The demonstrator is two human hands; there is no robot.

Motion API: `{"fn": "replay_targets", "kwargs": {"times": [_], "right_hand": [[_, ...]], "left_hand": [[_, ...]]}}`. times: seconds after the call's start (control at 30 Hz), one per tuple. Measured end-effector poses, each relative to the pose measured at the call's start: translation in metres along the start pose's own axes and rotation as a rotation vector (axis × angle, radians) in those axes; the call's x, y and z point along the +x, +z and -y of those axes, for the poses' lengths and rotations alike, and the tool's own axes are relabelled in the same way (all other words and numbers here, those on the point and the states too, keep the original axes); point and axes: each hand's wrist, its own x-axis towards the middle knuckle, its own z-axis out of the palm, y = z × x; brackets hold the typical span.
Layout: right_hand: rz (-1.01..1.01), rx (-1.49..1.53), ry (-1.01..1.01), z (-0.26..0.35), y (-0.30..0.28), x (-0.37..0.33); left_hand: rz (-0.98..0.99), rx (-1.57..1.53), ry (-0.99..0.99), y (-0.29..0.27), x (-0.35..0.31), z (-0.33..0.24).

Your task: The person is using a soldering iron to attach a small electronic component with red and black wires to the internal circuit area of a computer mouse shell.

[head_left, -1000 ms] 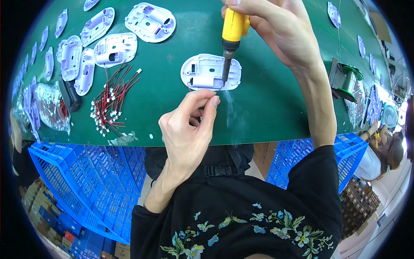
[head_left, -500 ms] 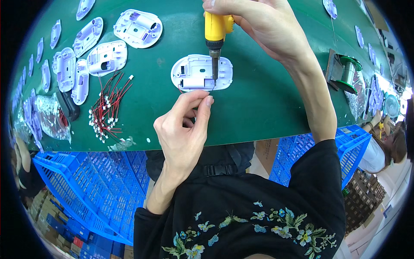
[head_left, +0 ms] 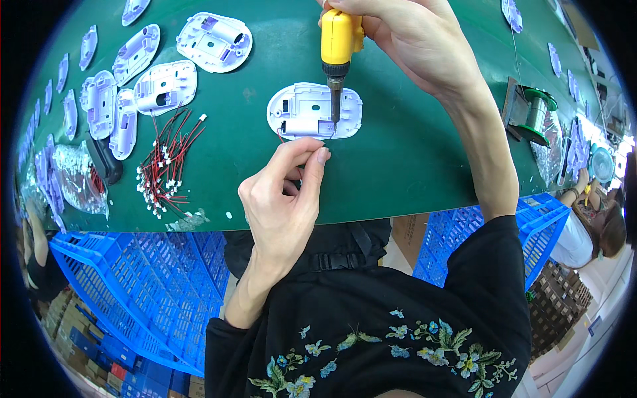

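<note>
A white oval plastic housing [head_left: 314, 96] lies on the green bench in front of me. My right hand [head_left: 424, 46] grips a yellow soldering gun [head_left: 337, 40] from above, its dark tip touching the lower right part of the housing. At the housing's near edge, my left hand [head_left: 282, 189] is closed, thumb and forefinger pinching a thin dark wire [head_left: 327, 142] just under the tip. A short red wire [head_left: 279, 136] shows at the housing's lower left edge. The top of the gun and some right-hand fingers are cut off by the frame.
Left of my hands lies a bundle of red and black wires with white connectors [head_left: 162, 166]. Several more housings [head_left: 215, 41] lie beyond it. A solder spool [head_left: 539, 113] stands at the right. Blue crates [head_left: 139, 292] sit below the bench edge. Other people work at both sides.
The soldering gun and housing appear slightly further right in the picture. The tip stays on the same lower right area, and my left hand keeps its pinch.
</note>
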Motion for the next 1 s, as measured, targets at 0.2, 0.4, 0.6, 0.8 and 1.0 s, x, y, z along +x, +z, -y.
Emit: {"fn": "replay_targets", "kwargs": {"times": [0.2,0.4,0.6,0.8,1.0], "right_hand": [[-0.004,0.007,0.013,0.001,0.001,0.0],[0.097,0.07,-0.069,0.003,-0.004,-0.001],[-0.044,-0.083,0.034,-0.01,-0.008,0.007],[-0.015,-0.024,-0.005,0.0,-0.002,0.0],[0.062,0.054,-0.026,0.001,-0.004,-0.002]], "left_hand": [[-0.009,0.0,0.009,0.001,0.0,0.0],[0.065,0.044,-0.006,-0.004,0.002,-0.002],[-0.003,0.0,0.014,0.001,0.0,0.001],[-0.007,0.004,0.011,0.001,0.001,0.001],[-0.008,-0.003,-0.003,0.002,0.001,0.0]]}}
